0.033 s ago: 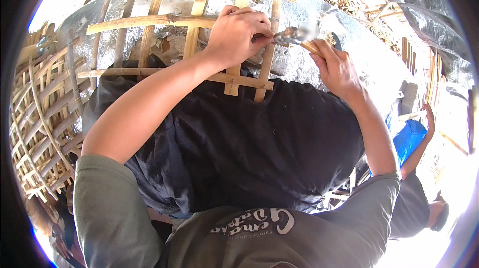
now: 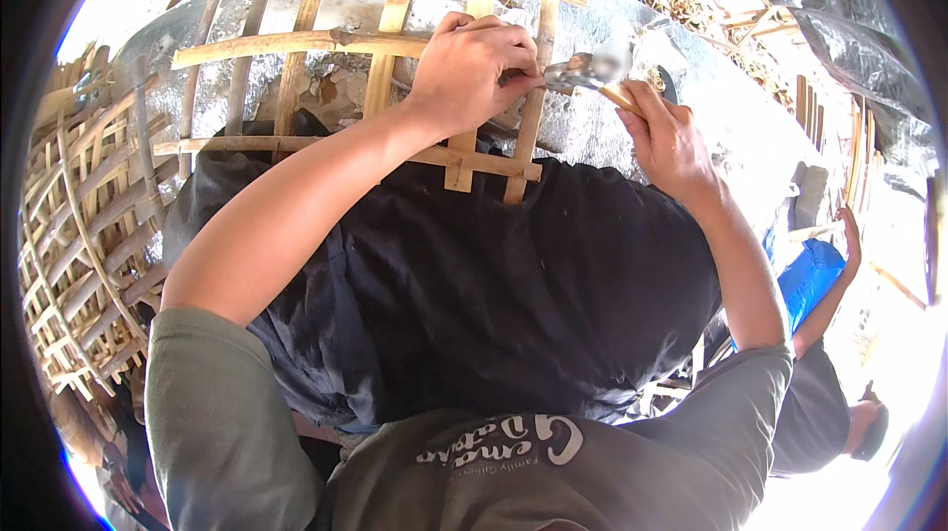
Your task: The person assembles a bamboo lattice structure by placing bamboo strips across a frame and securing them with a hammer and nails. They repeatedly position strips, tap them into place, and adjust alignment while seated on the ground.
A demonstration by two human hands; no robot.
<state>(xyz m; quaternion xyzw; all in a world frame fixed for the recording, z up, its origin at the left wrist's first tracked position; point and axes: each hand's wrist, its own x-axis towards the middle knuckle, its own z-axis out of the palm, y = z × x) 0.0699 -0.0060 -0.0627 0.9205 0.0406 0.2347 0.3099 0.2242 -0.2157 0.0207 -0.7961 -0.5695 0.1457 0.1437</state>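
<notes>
My right hand (image 2: 671, 136) is closed round the light wooden handle of a hammer (image 2: 583, 70). Its metal head, partly blurred, is beside the fingertips of my left hand (image 2: 474, 67). Those fingers are pinched together at a crossing of the bamboo lattice (image 2: 464, 157), against its rightmost upright strip; anything small between them is hidden. The lattice is made of flat, crossed bamboo strips, and its near edge rests over the dark cloth (image 2: 513, 264) covering my legs.
More woven bamboo panels (image 2: 89, 264) are stacked at the left. Silvery sheeting (image 2: 592, 126) lies under and beyond the lattice. At the right another person's arm (image 2: 839, 284) is raised beside a blue item (image 2: 812, 274). Dark plastic sheeting (image 2: 839, 7) hangs at the upper right.
The hammer and my right hand have shifted very slightly to the right. My left hand keeps its place on the lattice.
</notes>
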